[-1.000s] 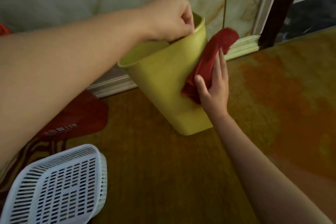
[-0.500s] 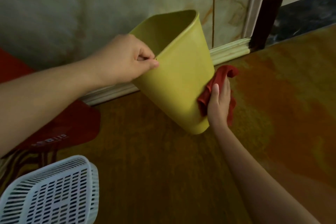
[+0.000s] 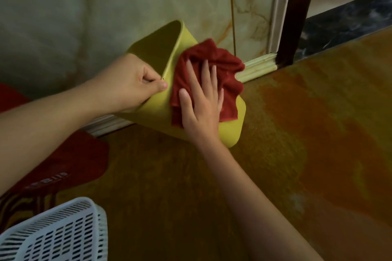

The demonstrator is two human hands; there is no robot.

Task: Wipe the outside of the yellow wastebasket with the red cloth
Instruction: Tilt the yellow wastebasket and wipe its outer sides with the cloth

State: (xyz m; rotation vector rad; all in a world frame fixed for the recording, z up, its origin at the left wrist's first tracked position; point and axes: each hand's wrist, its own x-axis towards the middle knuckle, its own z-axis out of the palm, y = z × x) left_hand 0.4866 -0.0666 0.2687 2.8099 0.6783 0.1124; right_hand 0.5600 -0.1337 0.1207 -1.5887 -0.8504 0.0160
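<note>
Tipped further since before, the yellow wastebasket (image 3: pixel 231 131) is lying sideways; left hand (image 3: pixel 129 82) is pinching its rim at nine o'clock, right hand (image 3: pixel 201 106) is pressing the red cloth (image 3: pixel 224 63) flat, fingers spread.

There was one yellow wastebasket (image 3: pixel 161 116), one red cloth (image 3: pixel 220 63), one white slotted basket (image 3: pixel 57 235), one red mat (image 3: pixel 70 165), and two hands: left (image 3: pixel 129 82), right (image 3: pixel 201 108).

2 bare forearms — no sleeves (nothing worn on either hand)
</note>
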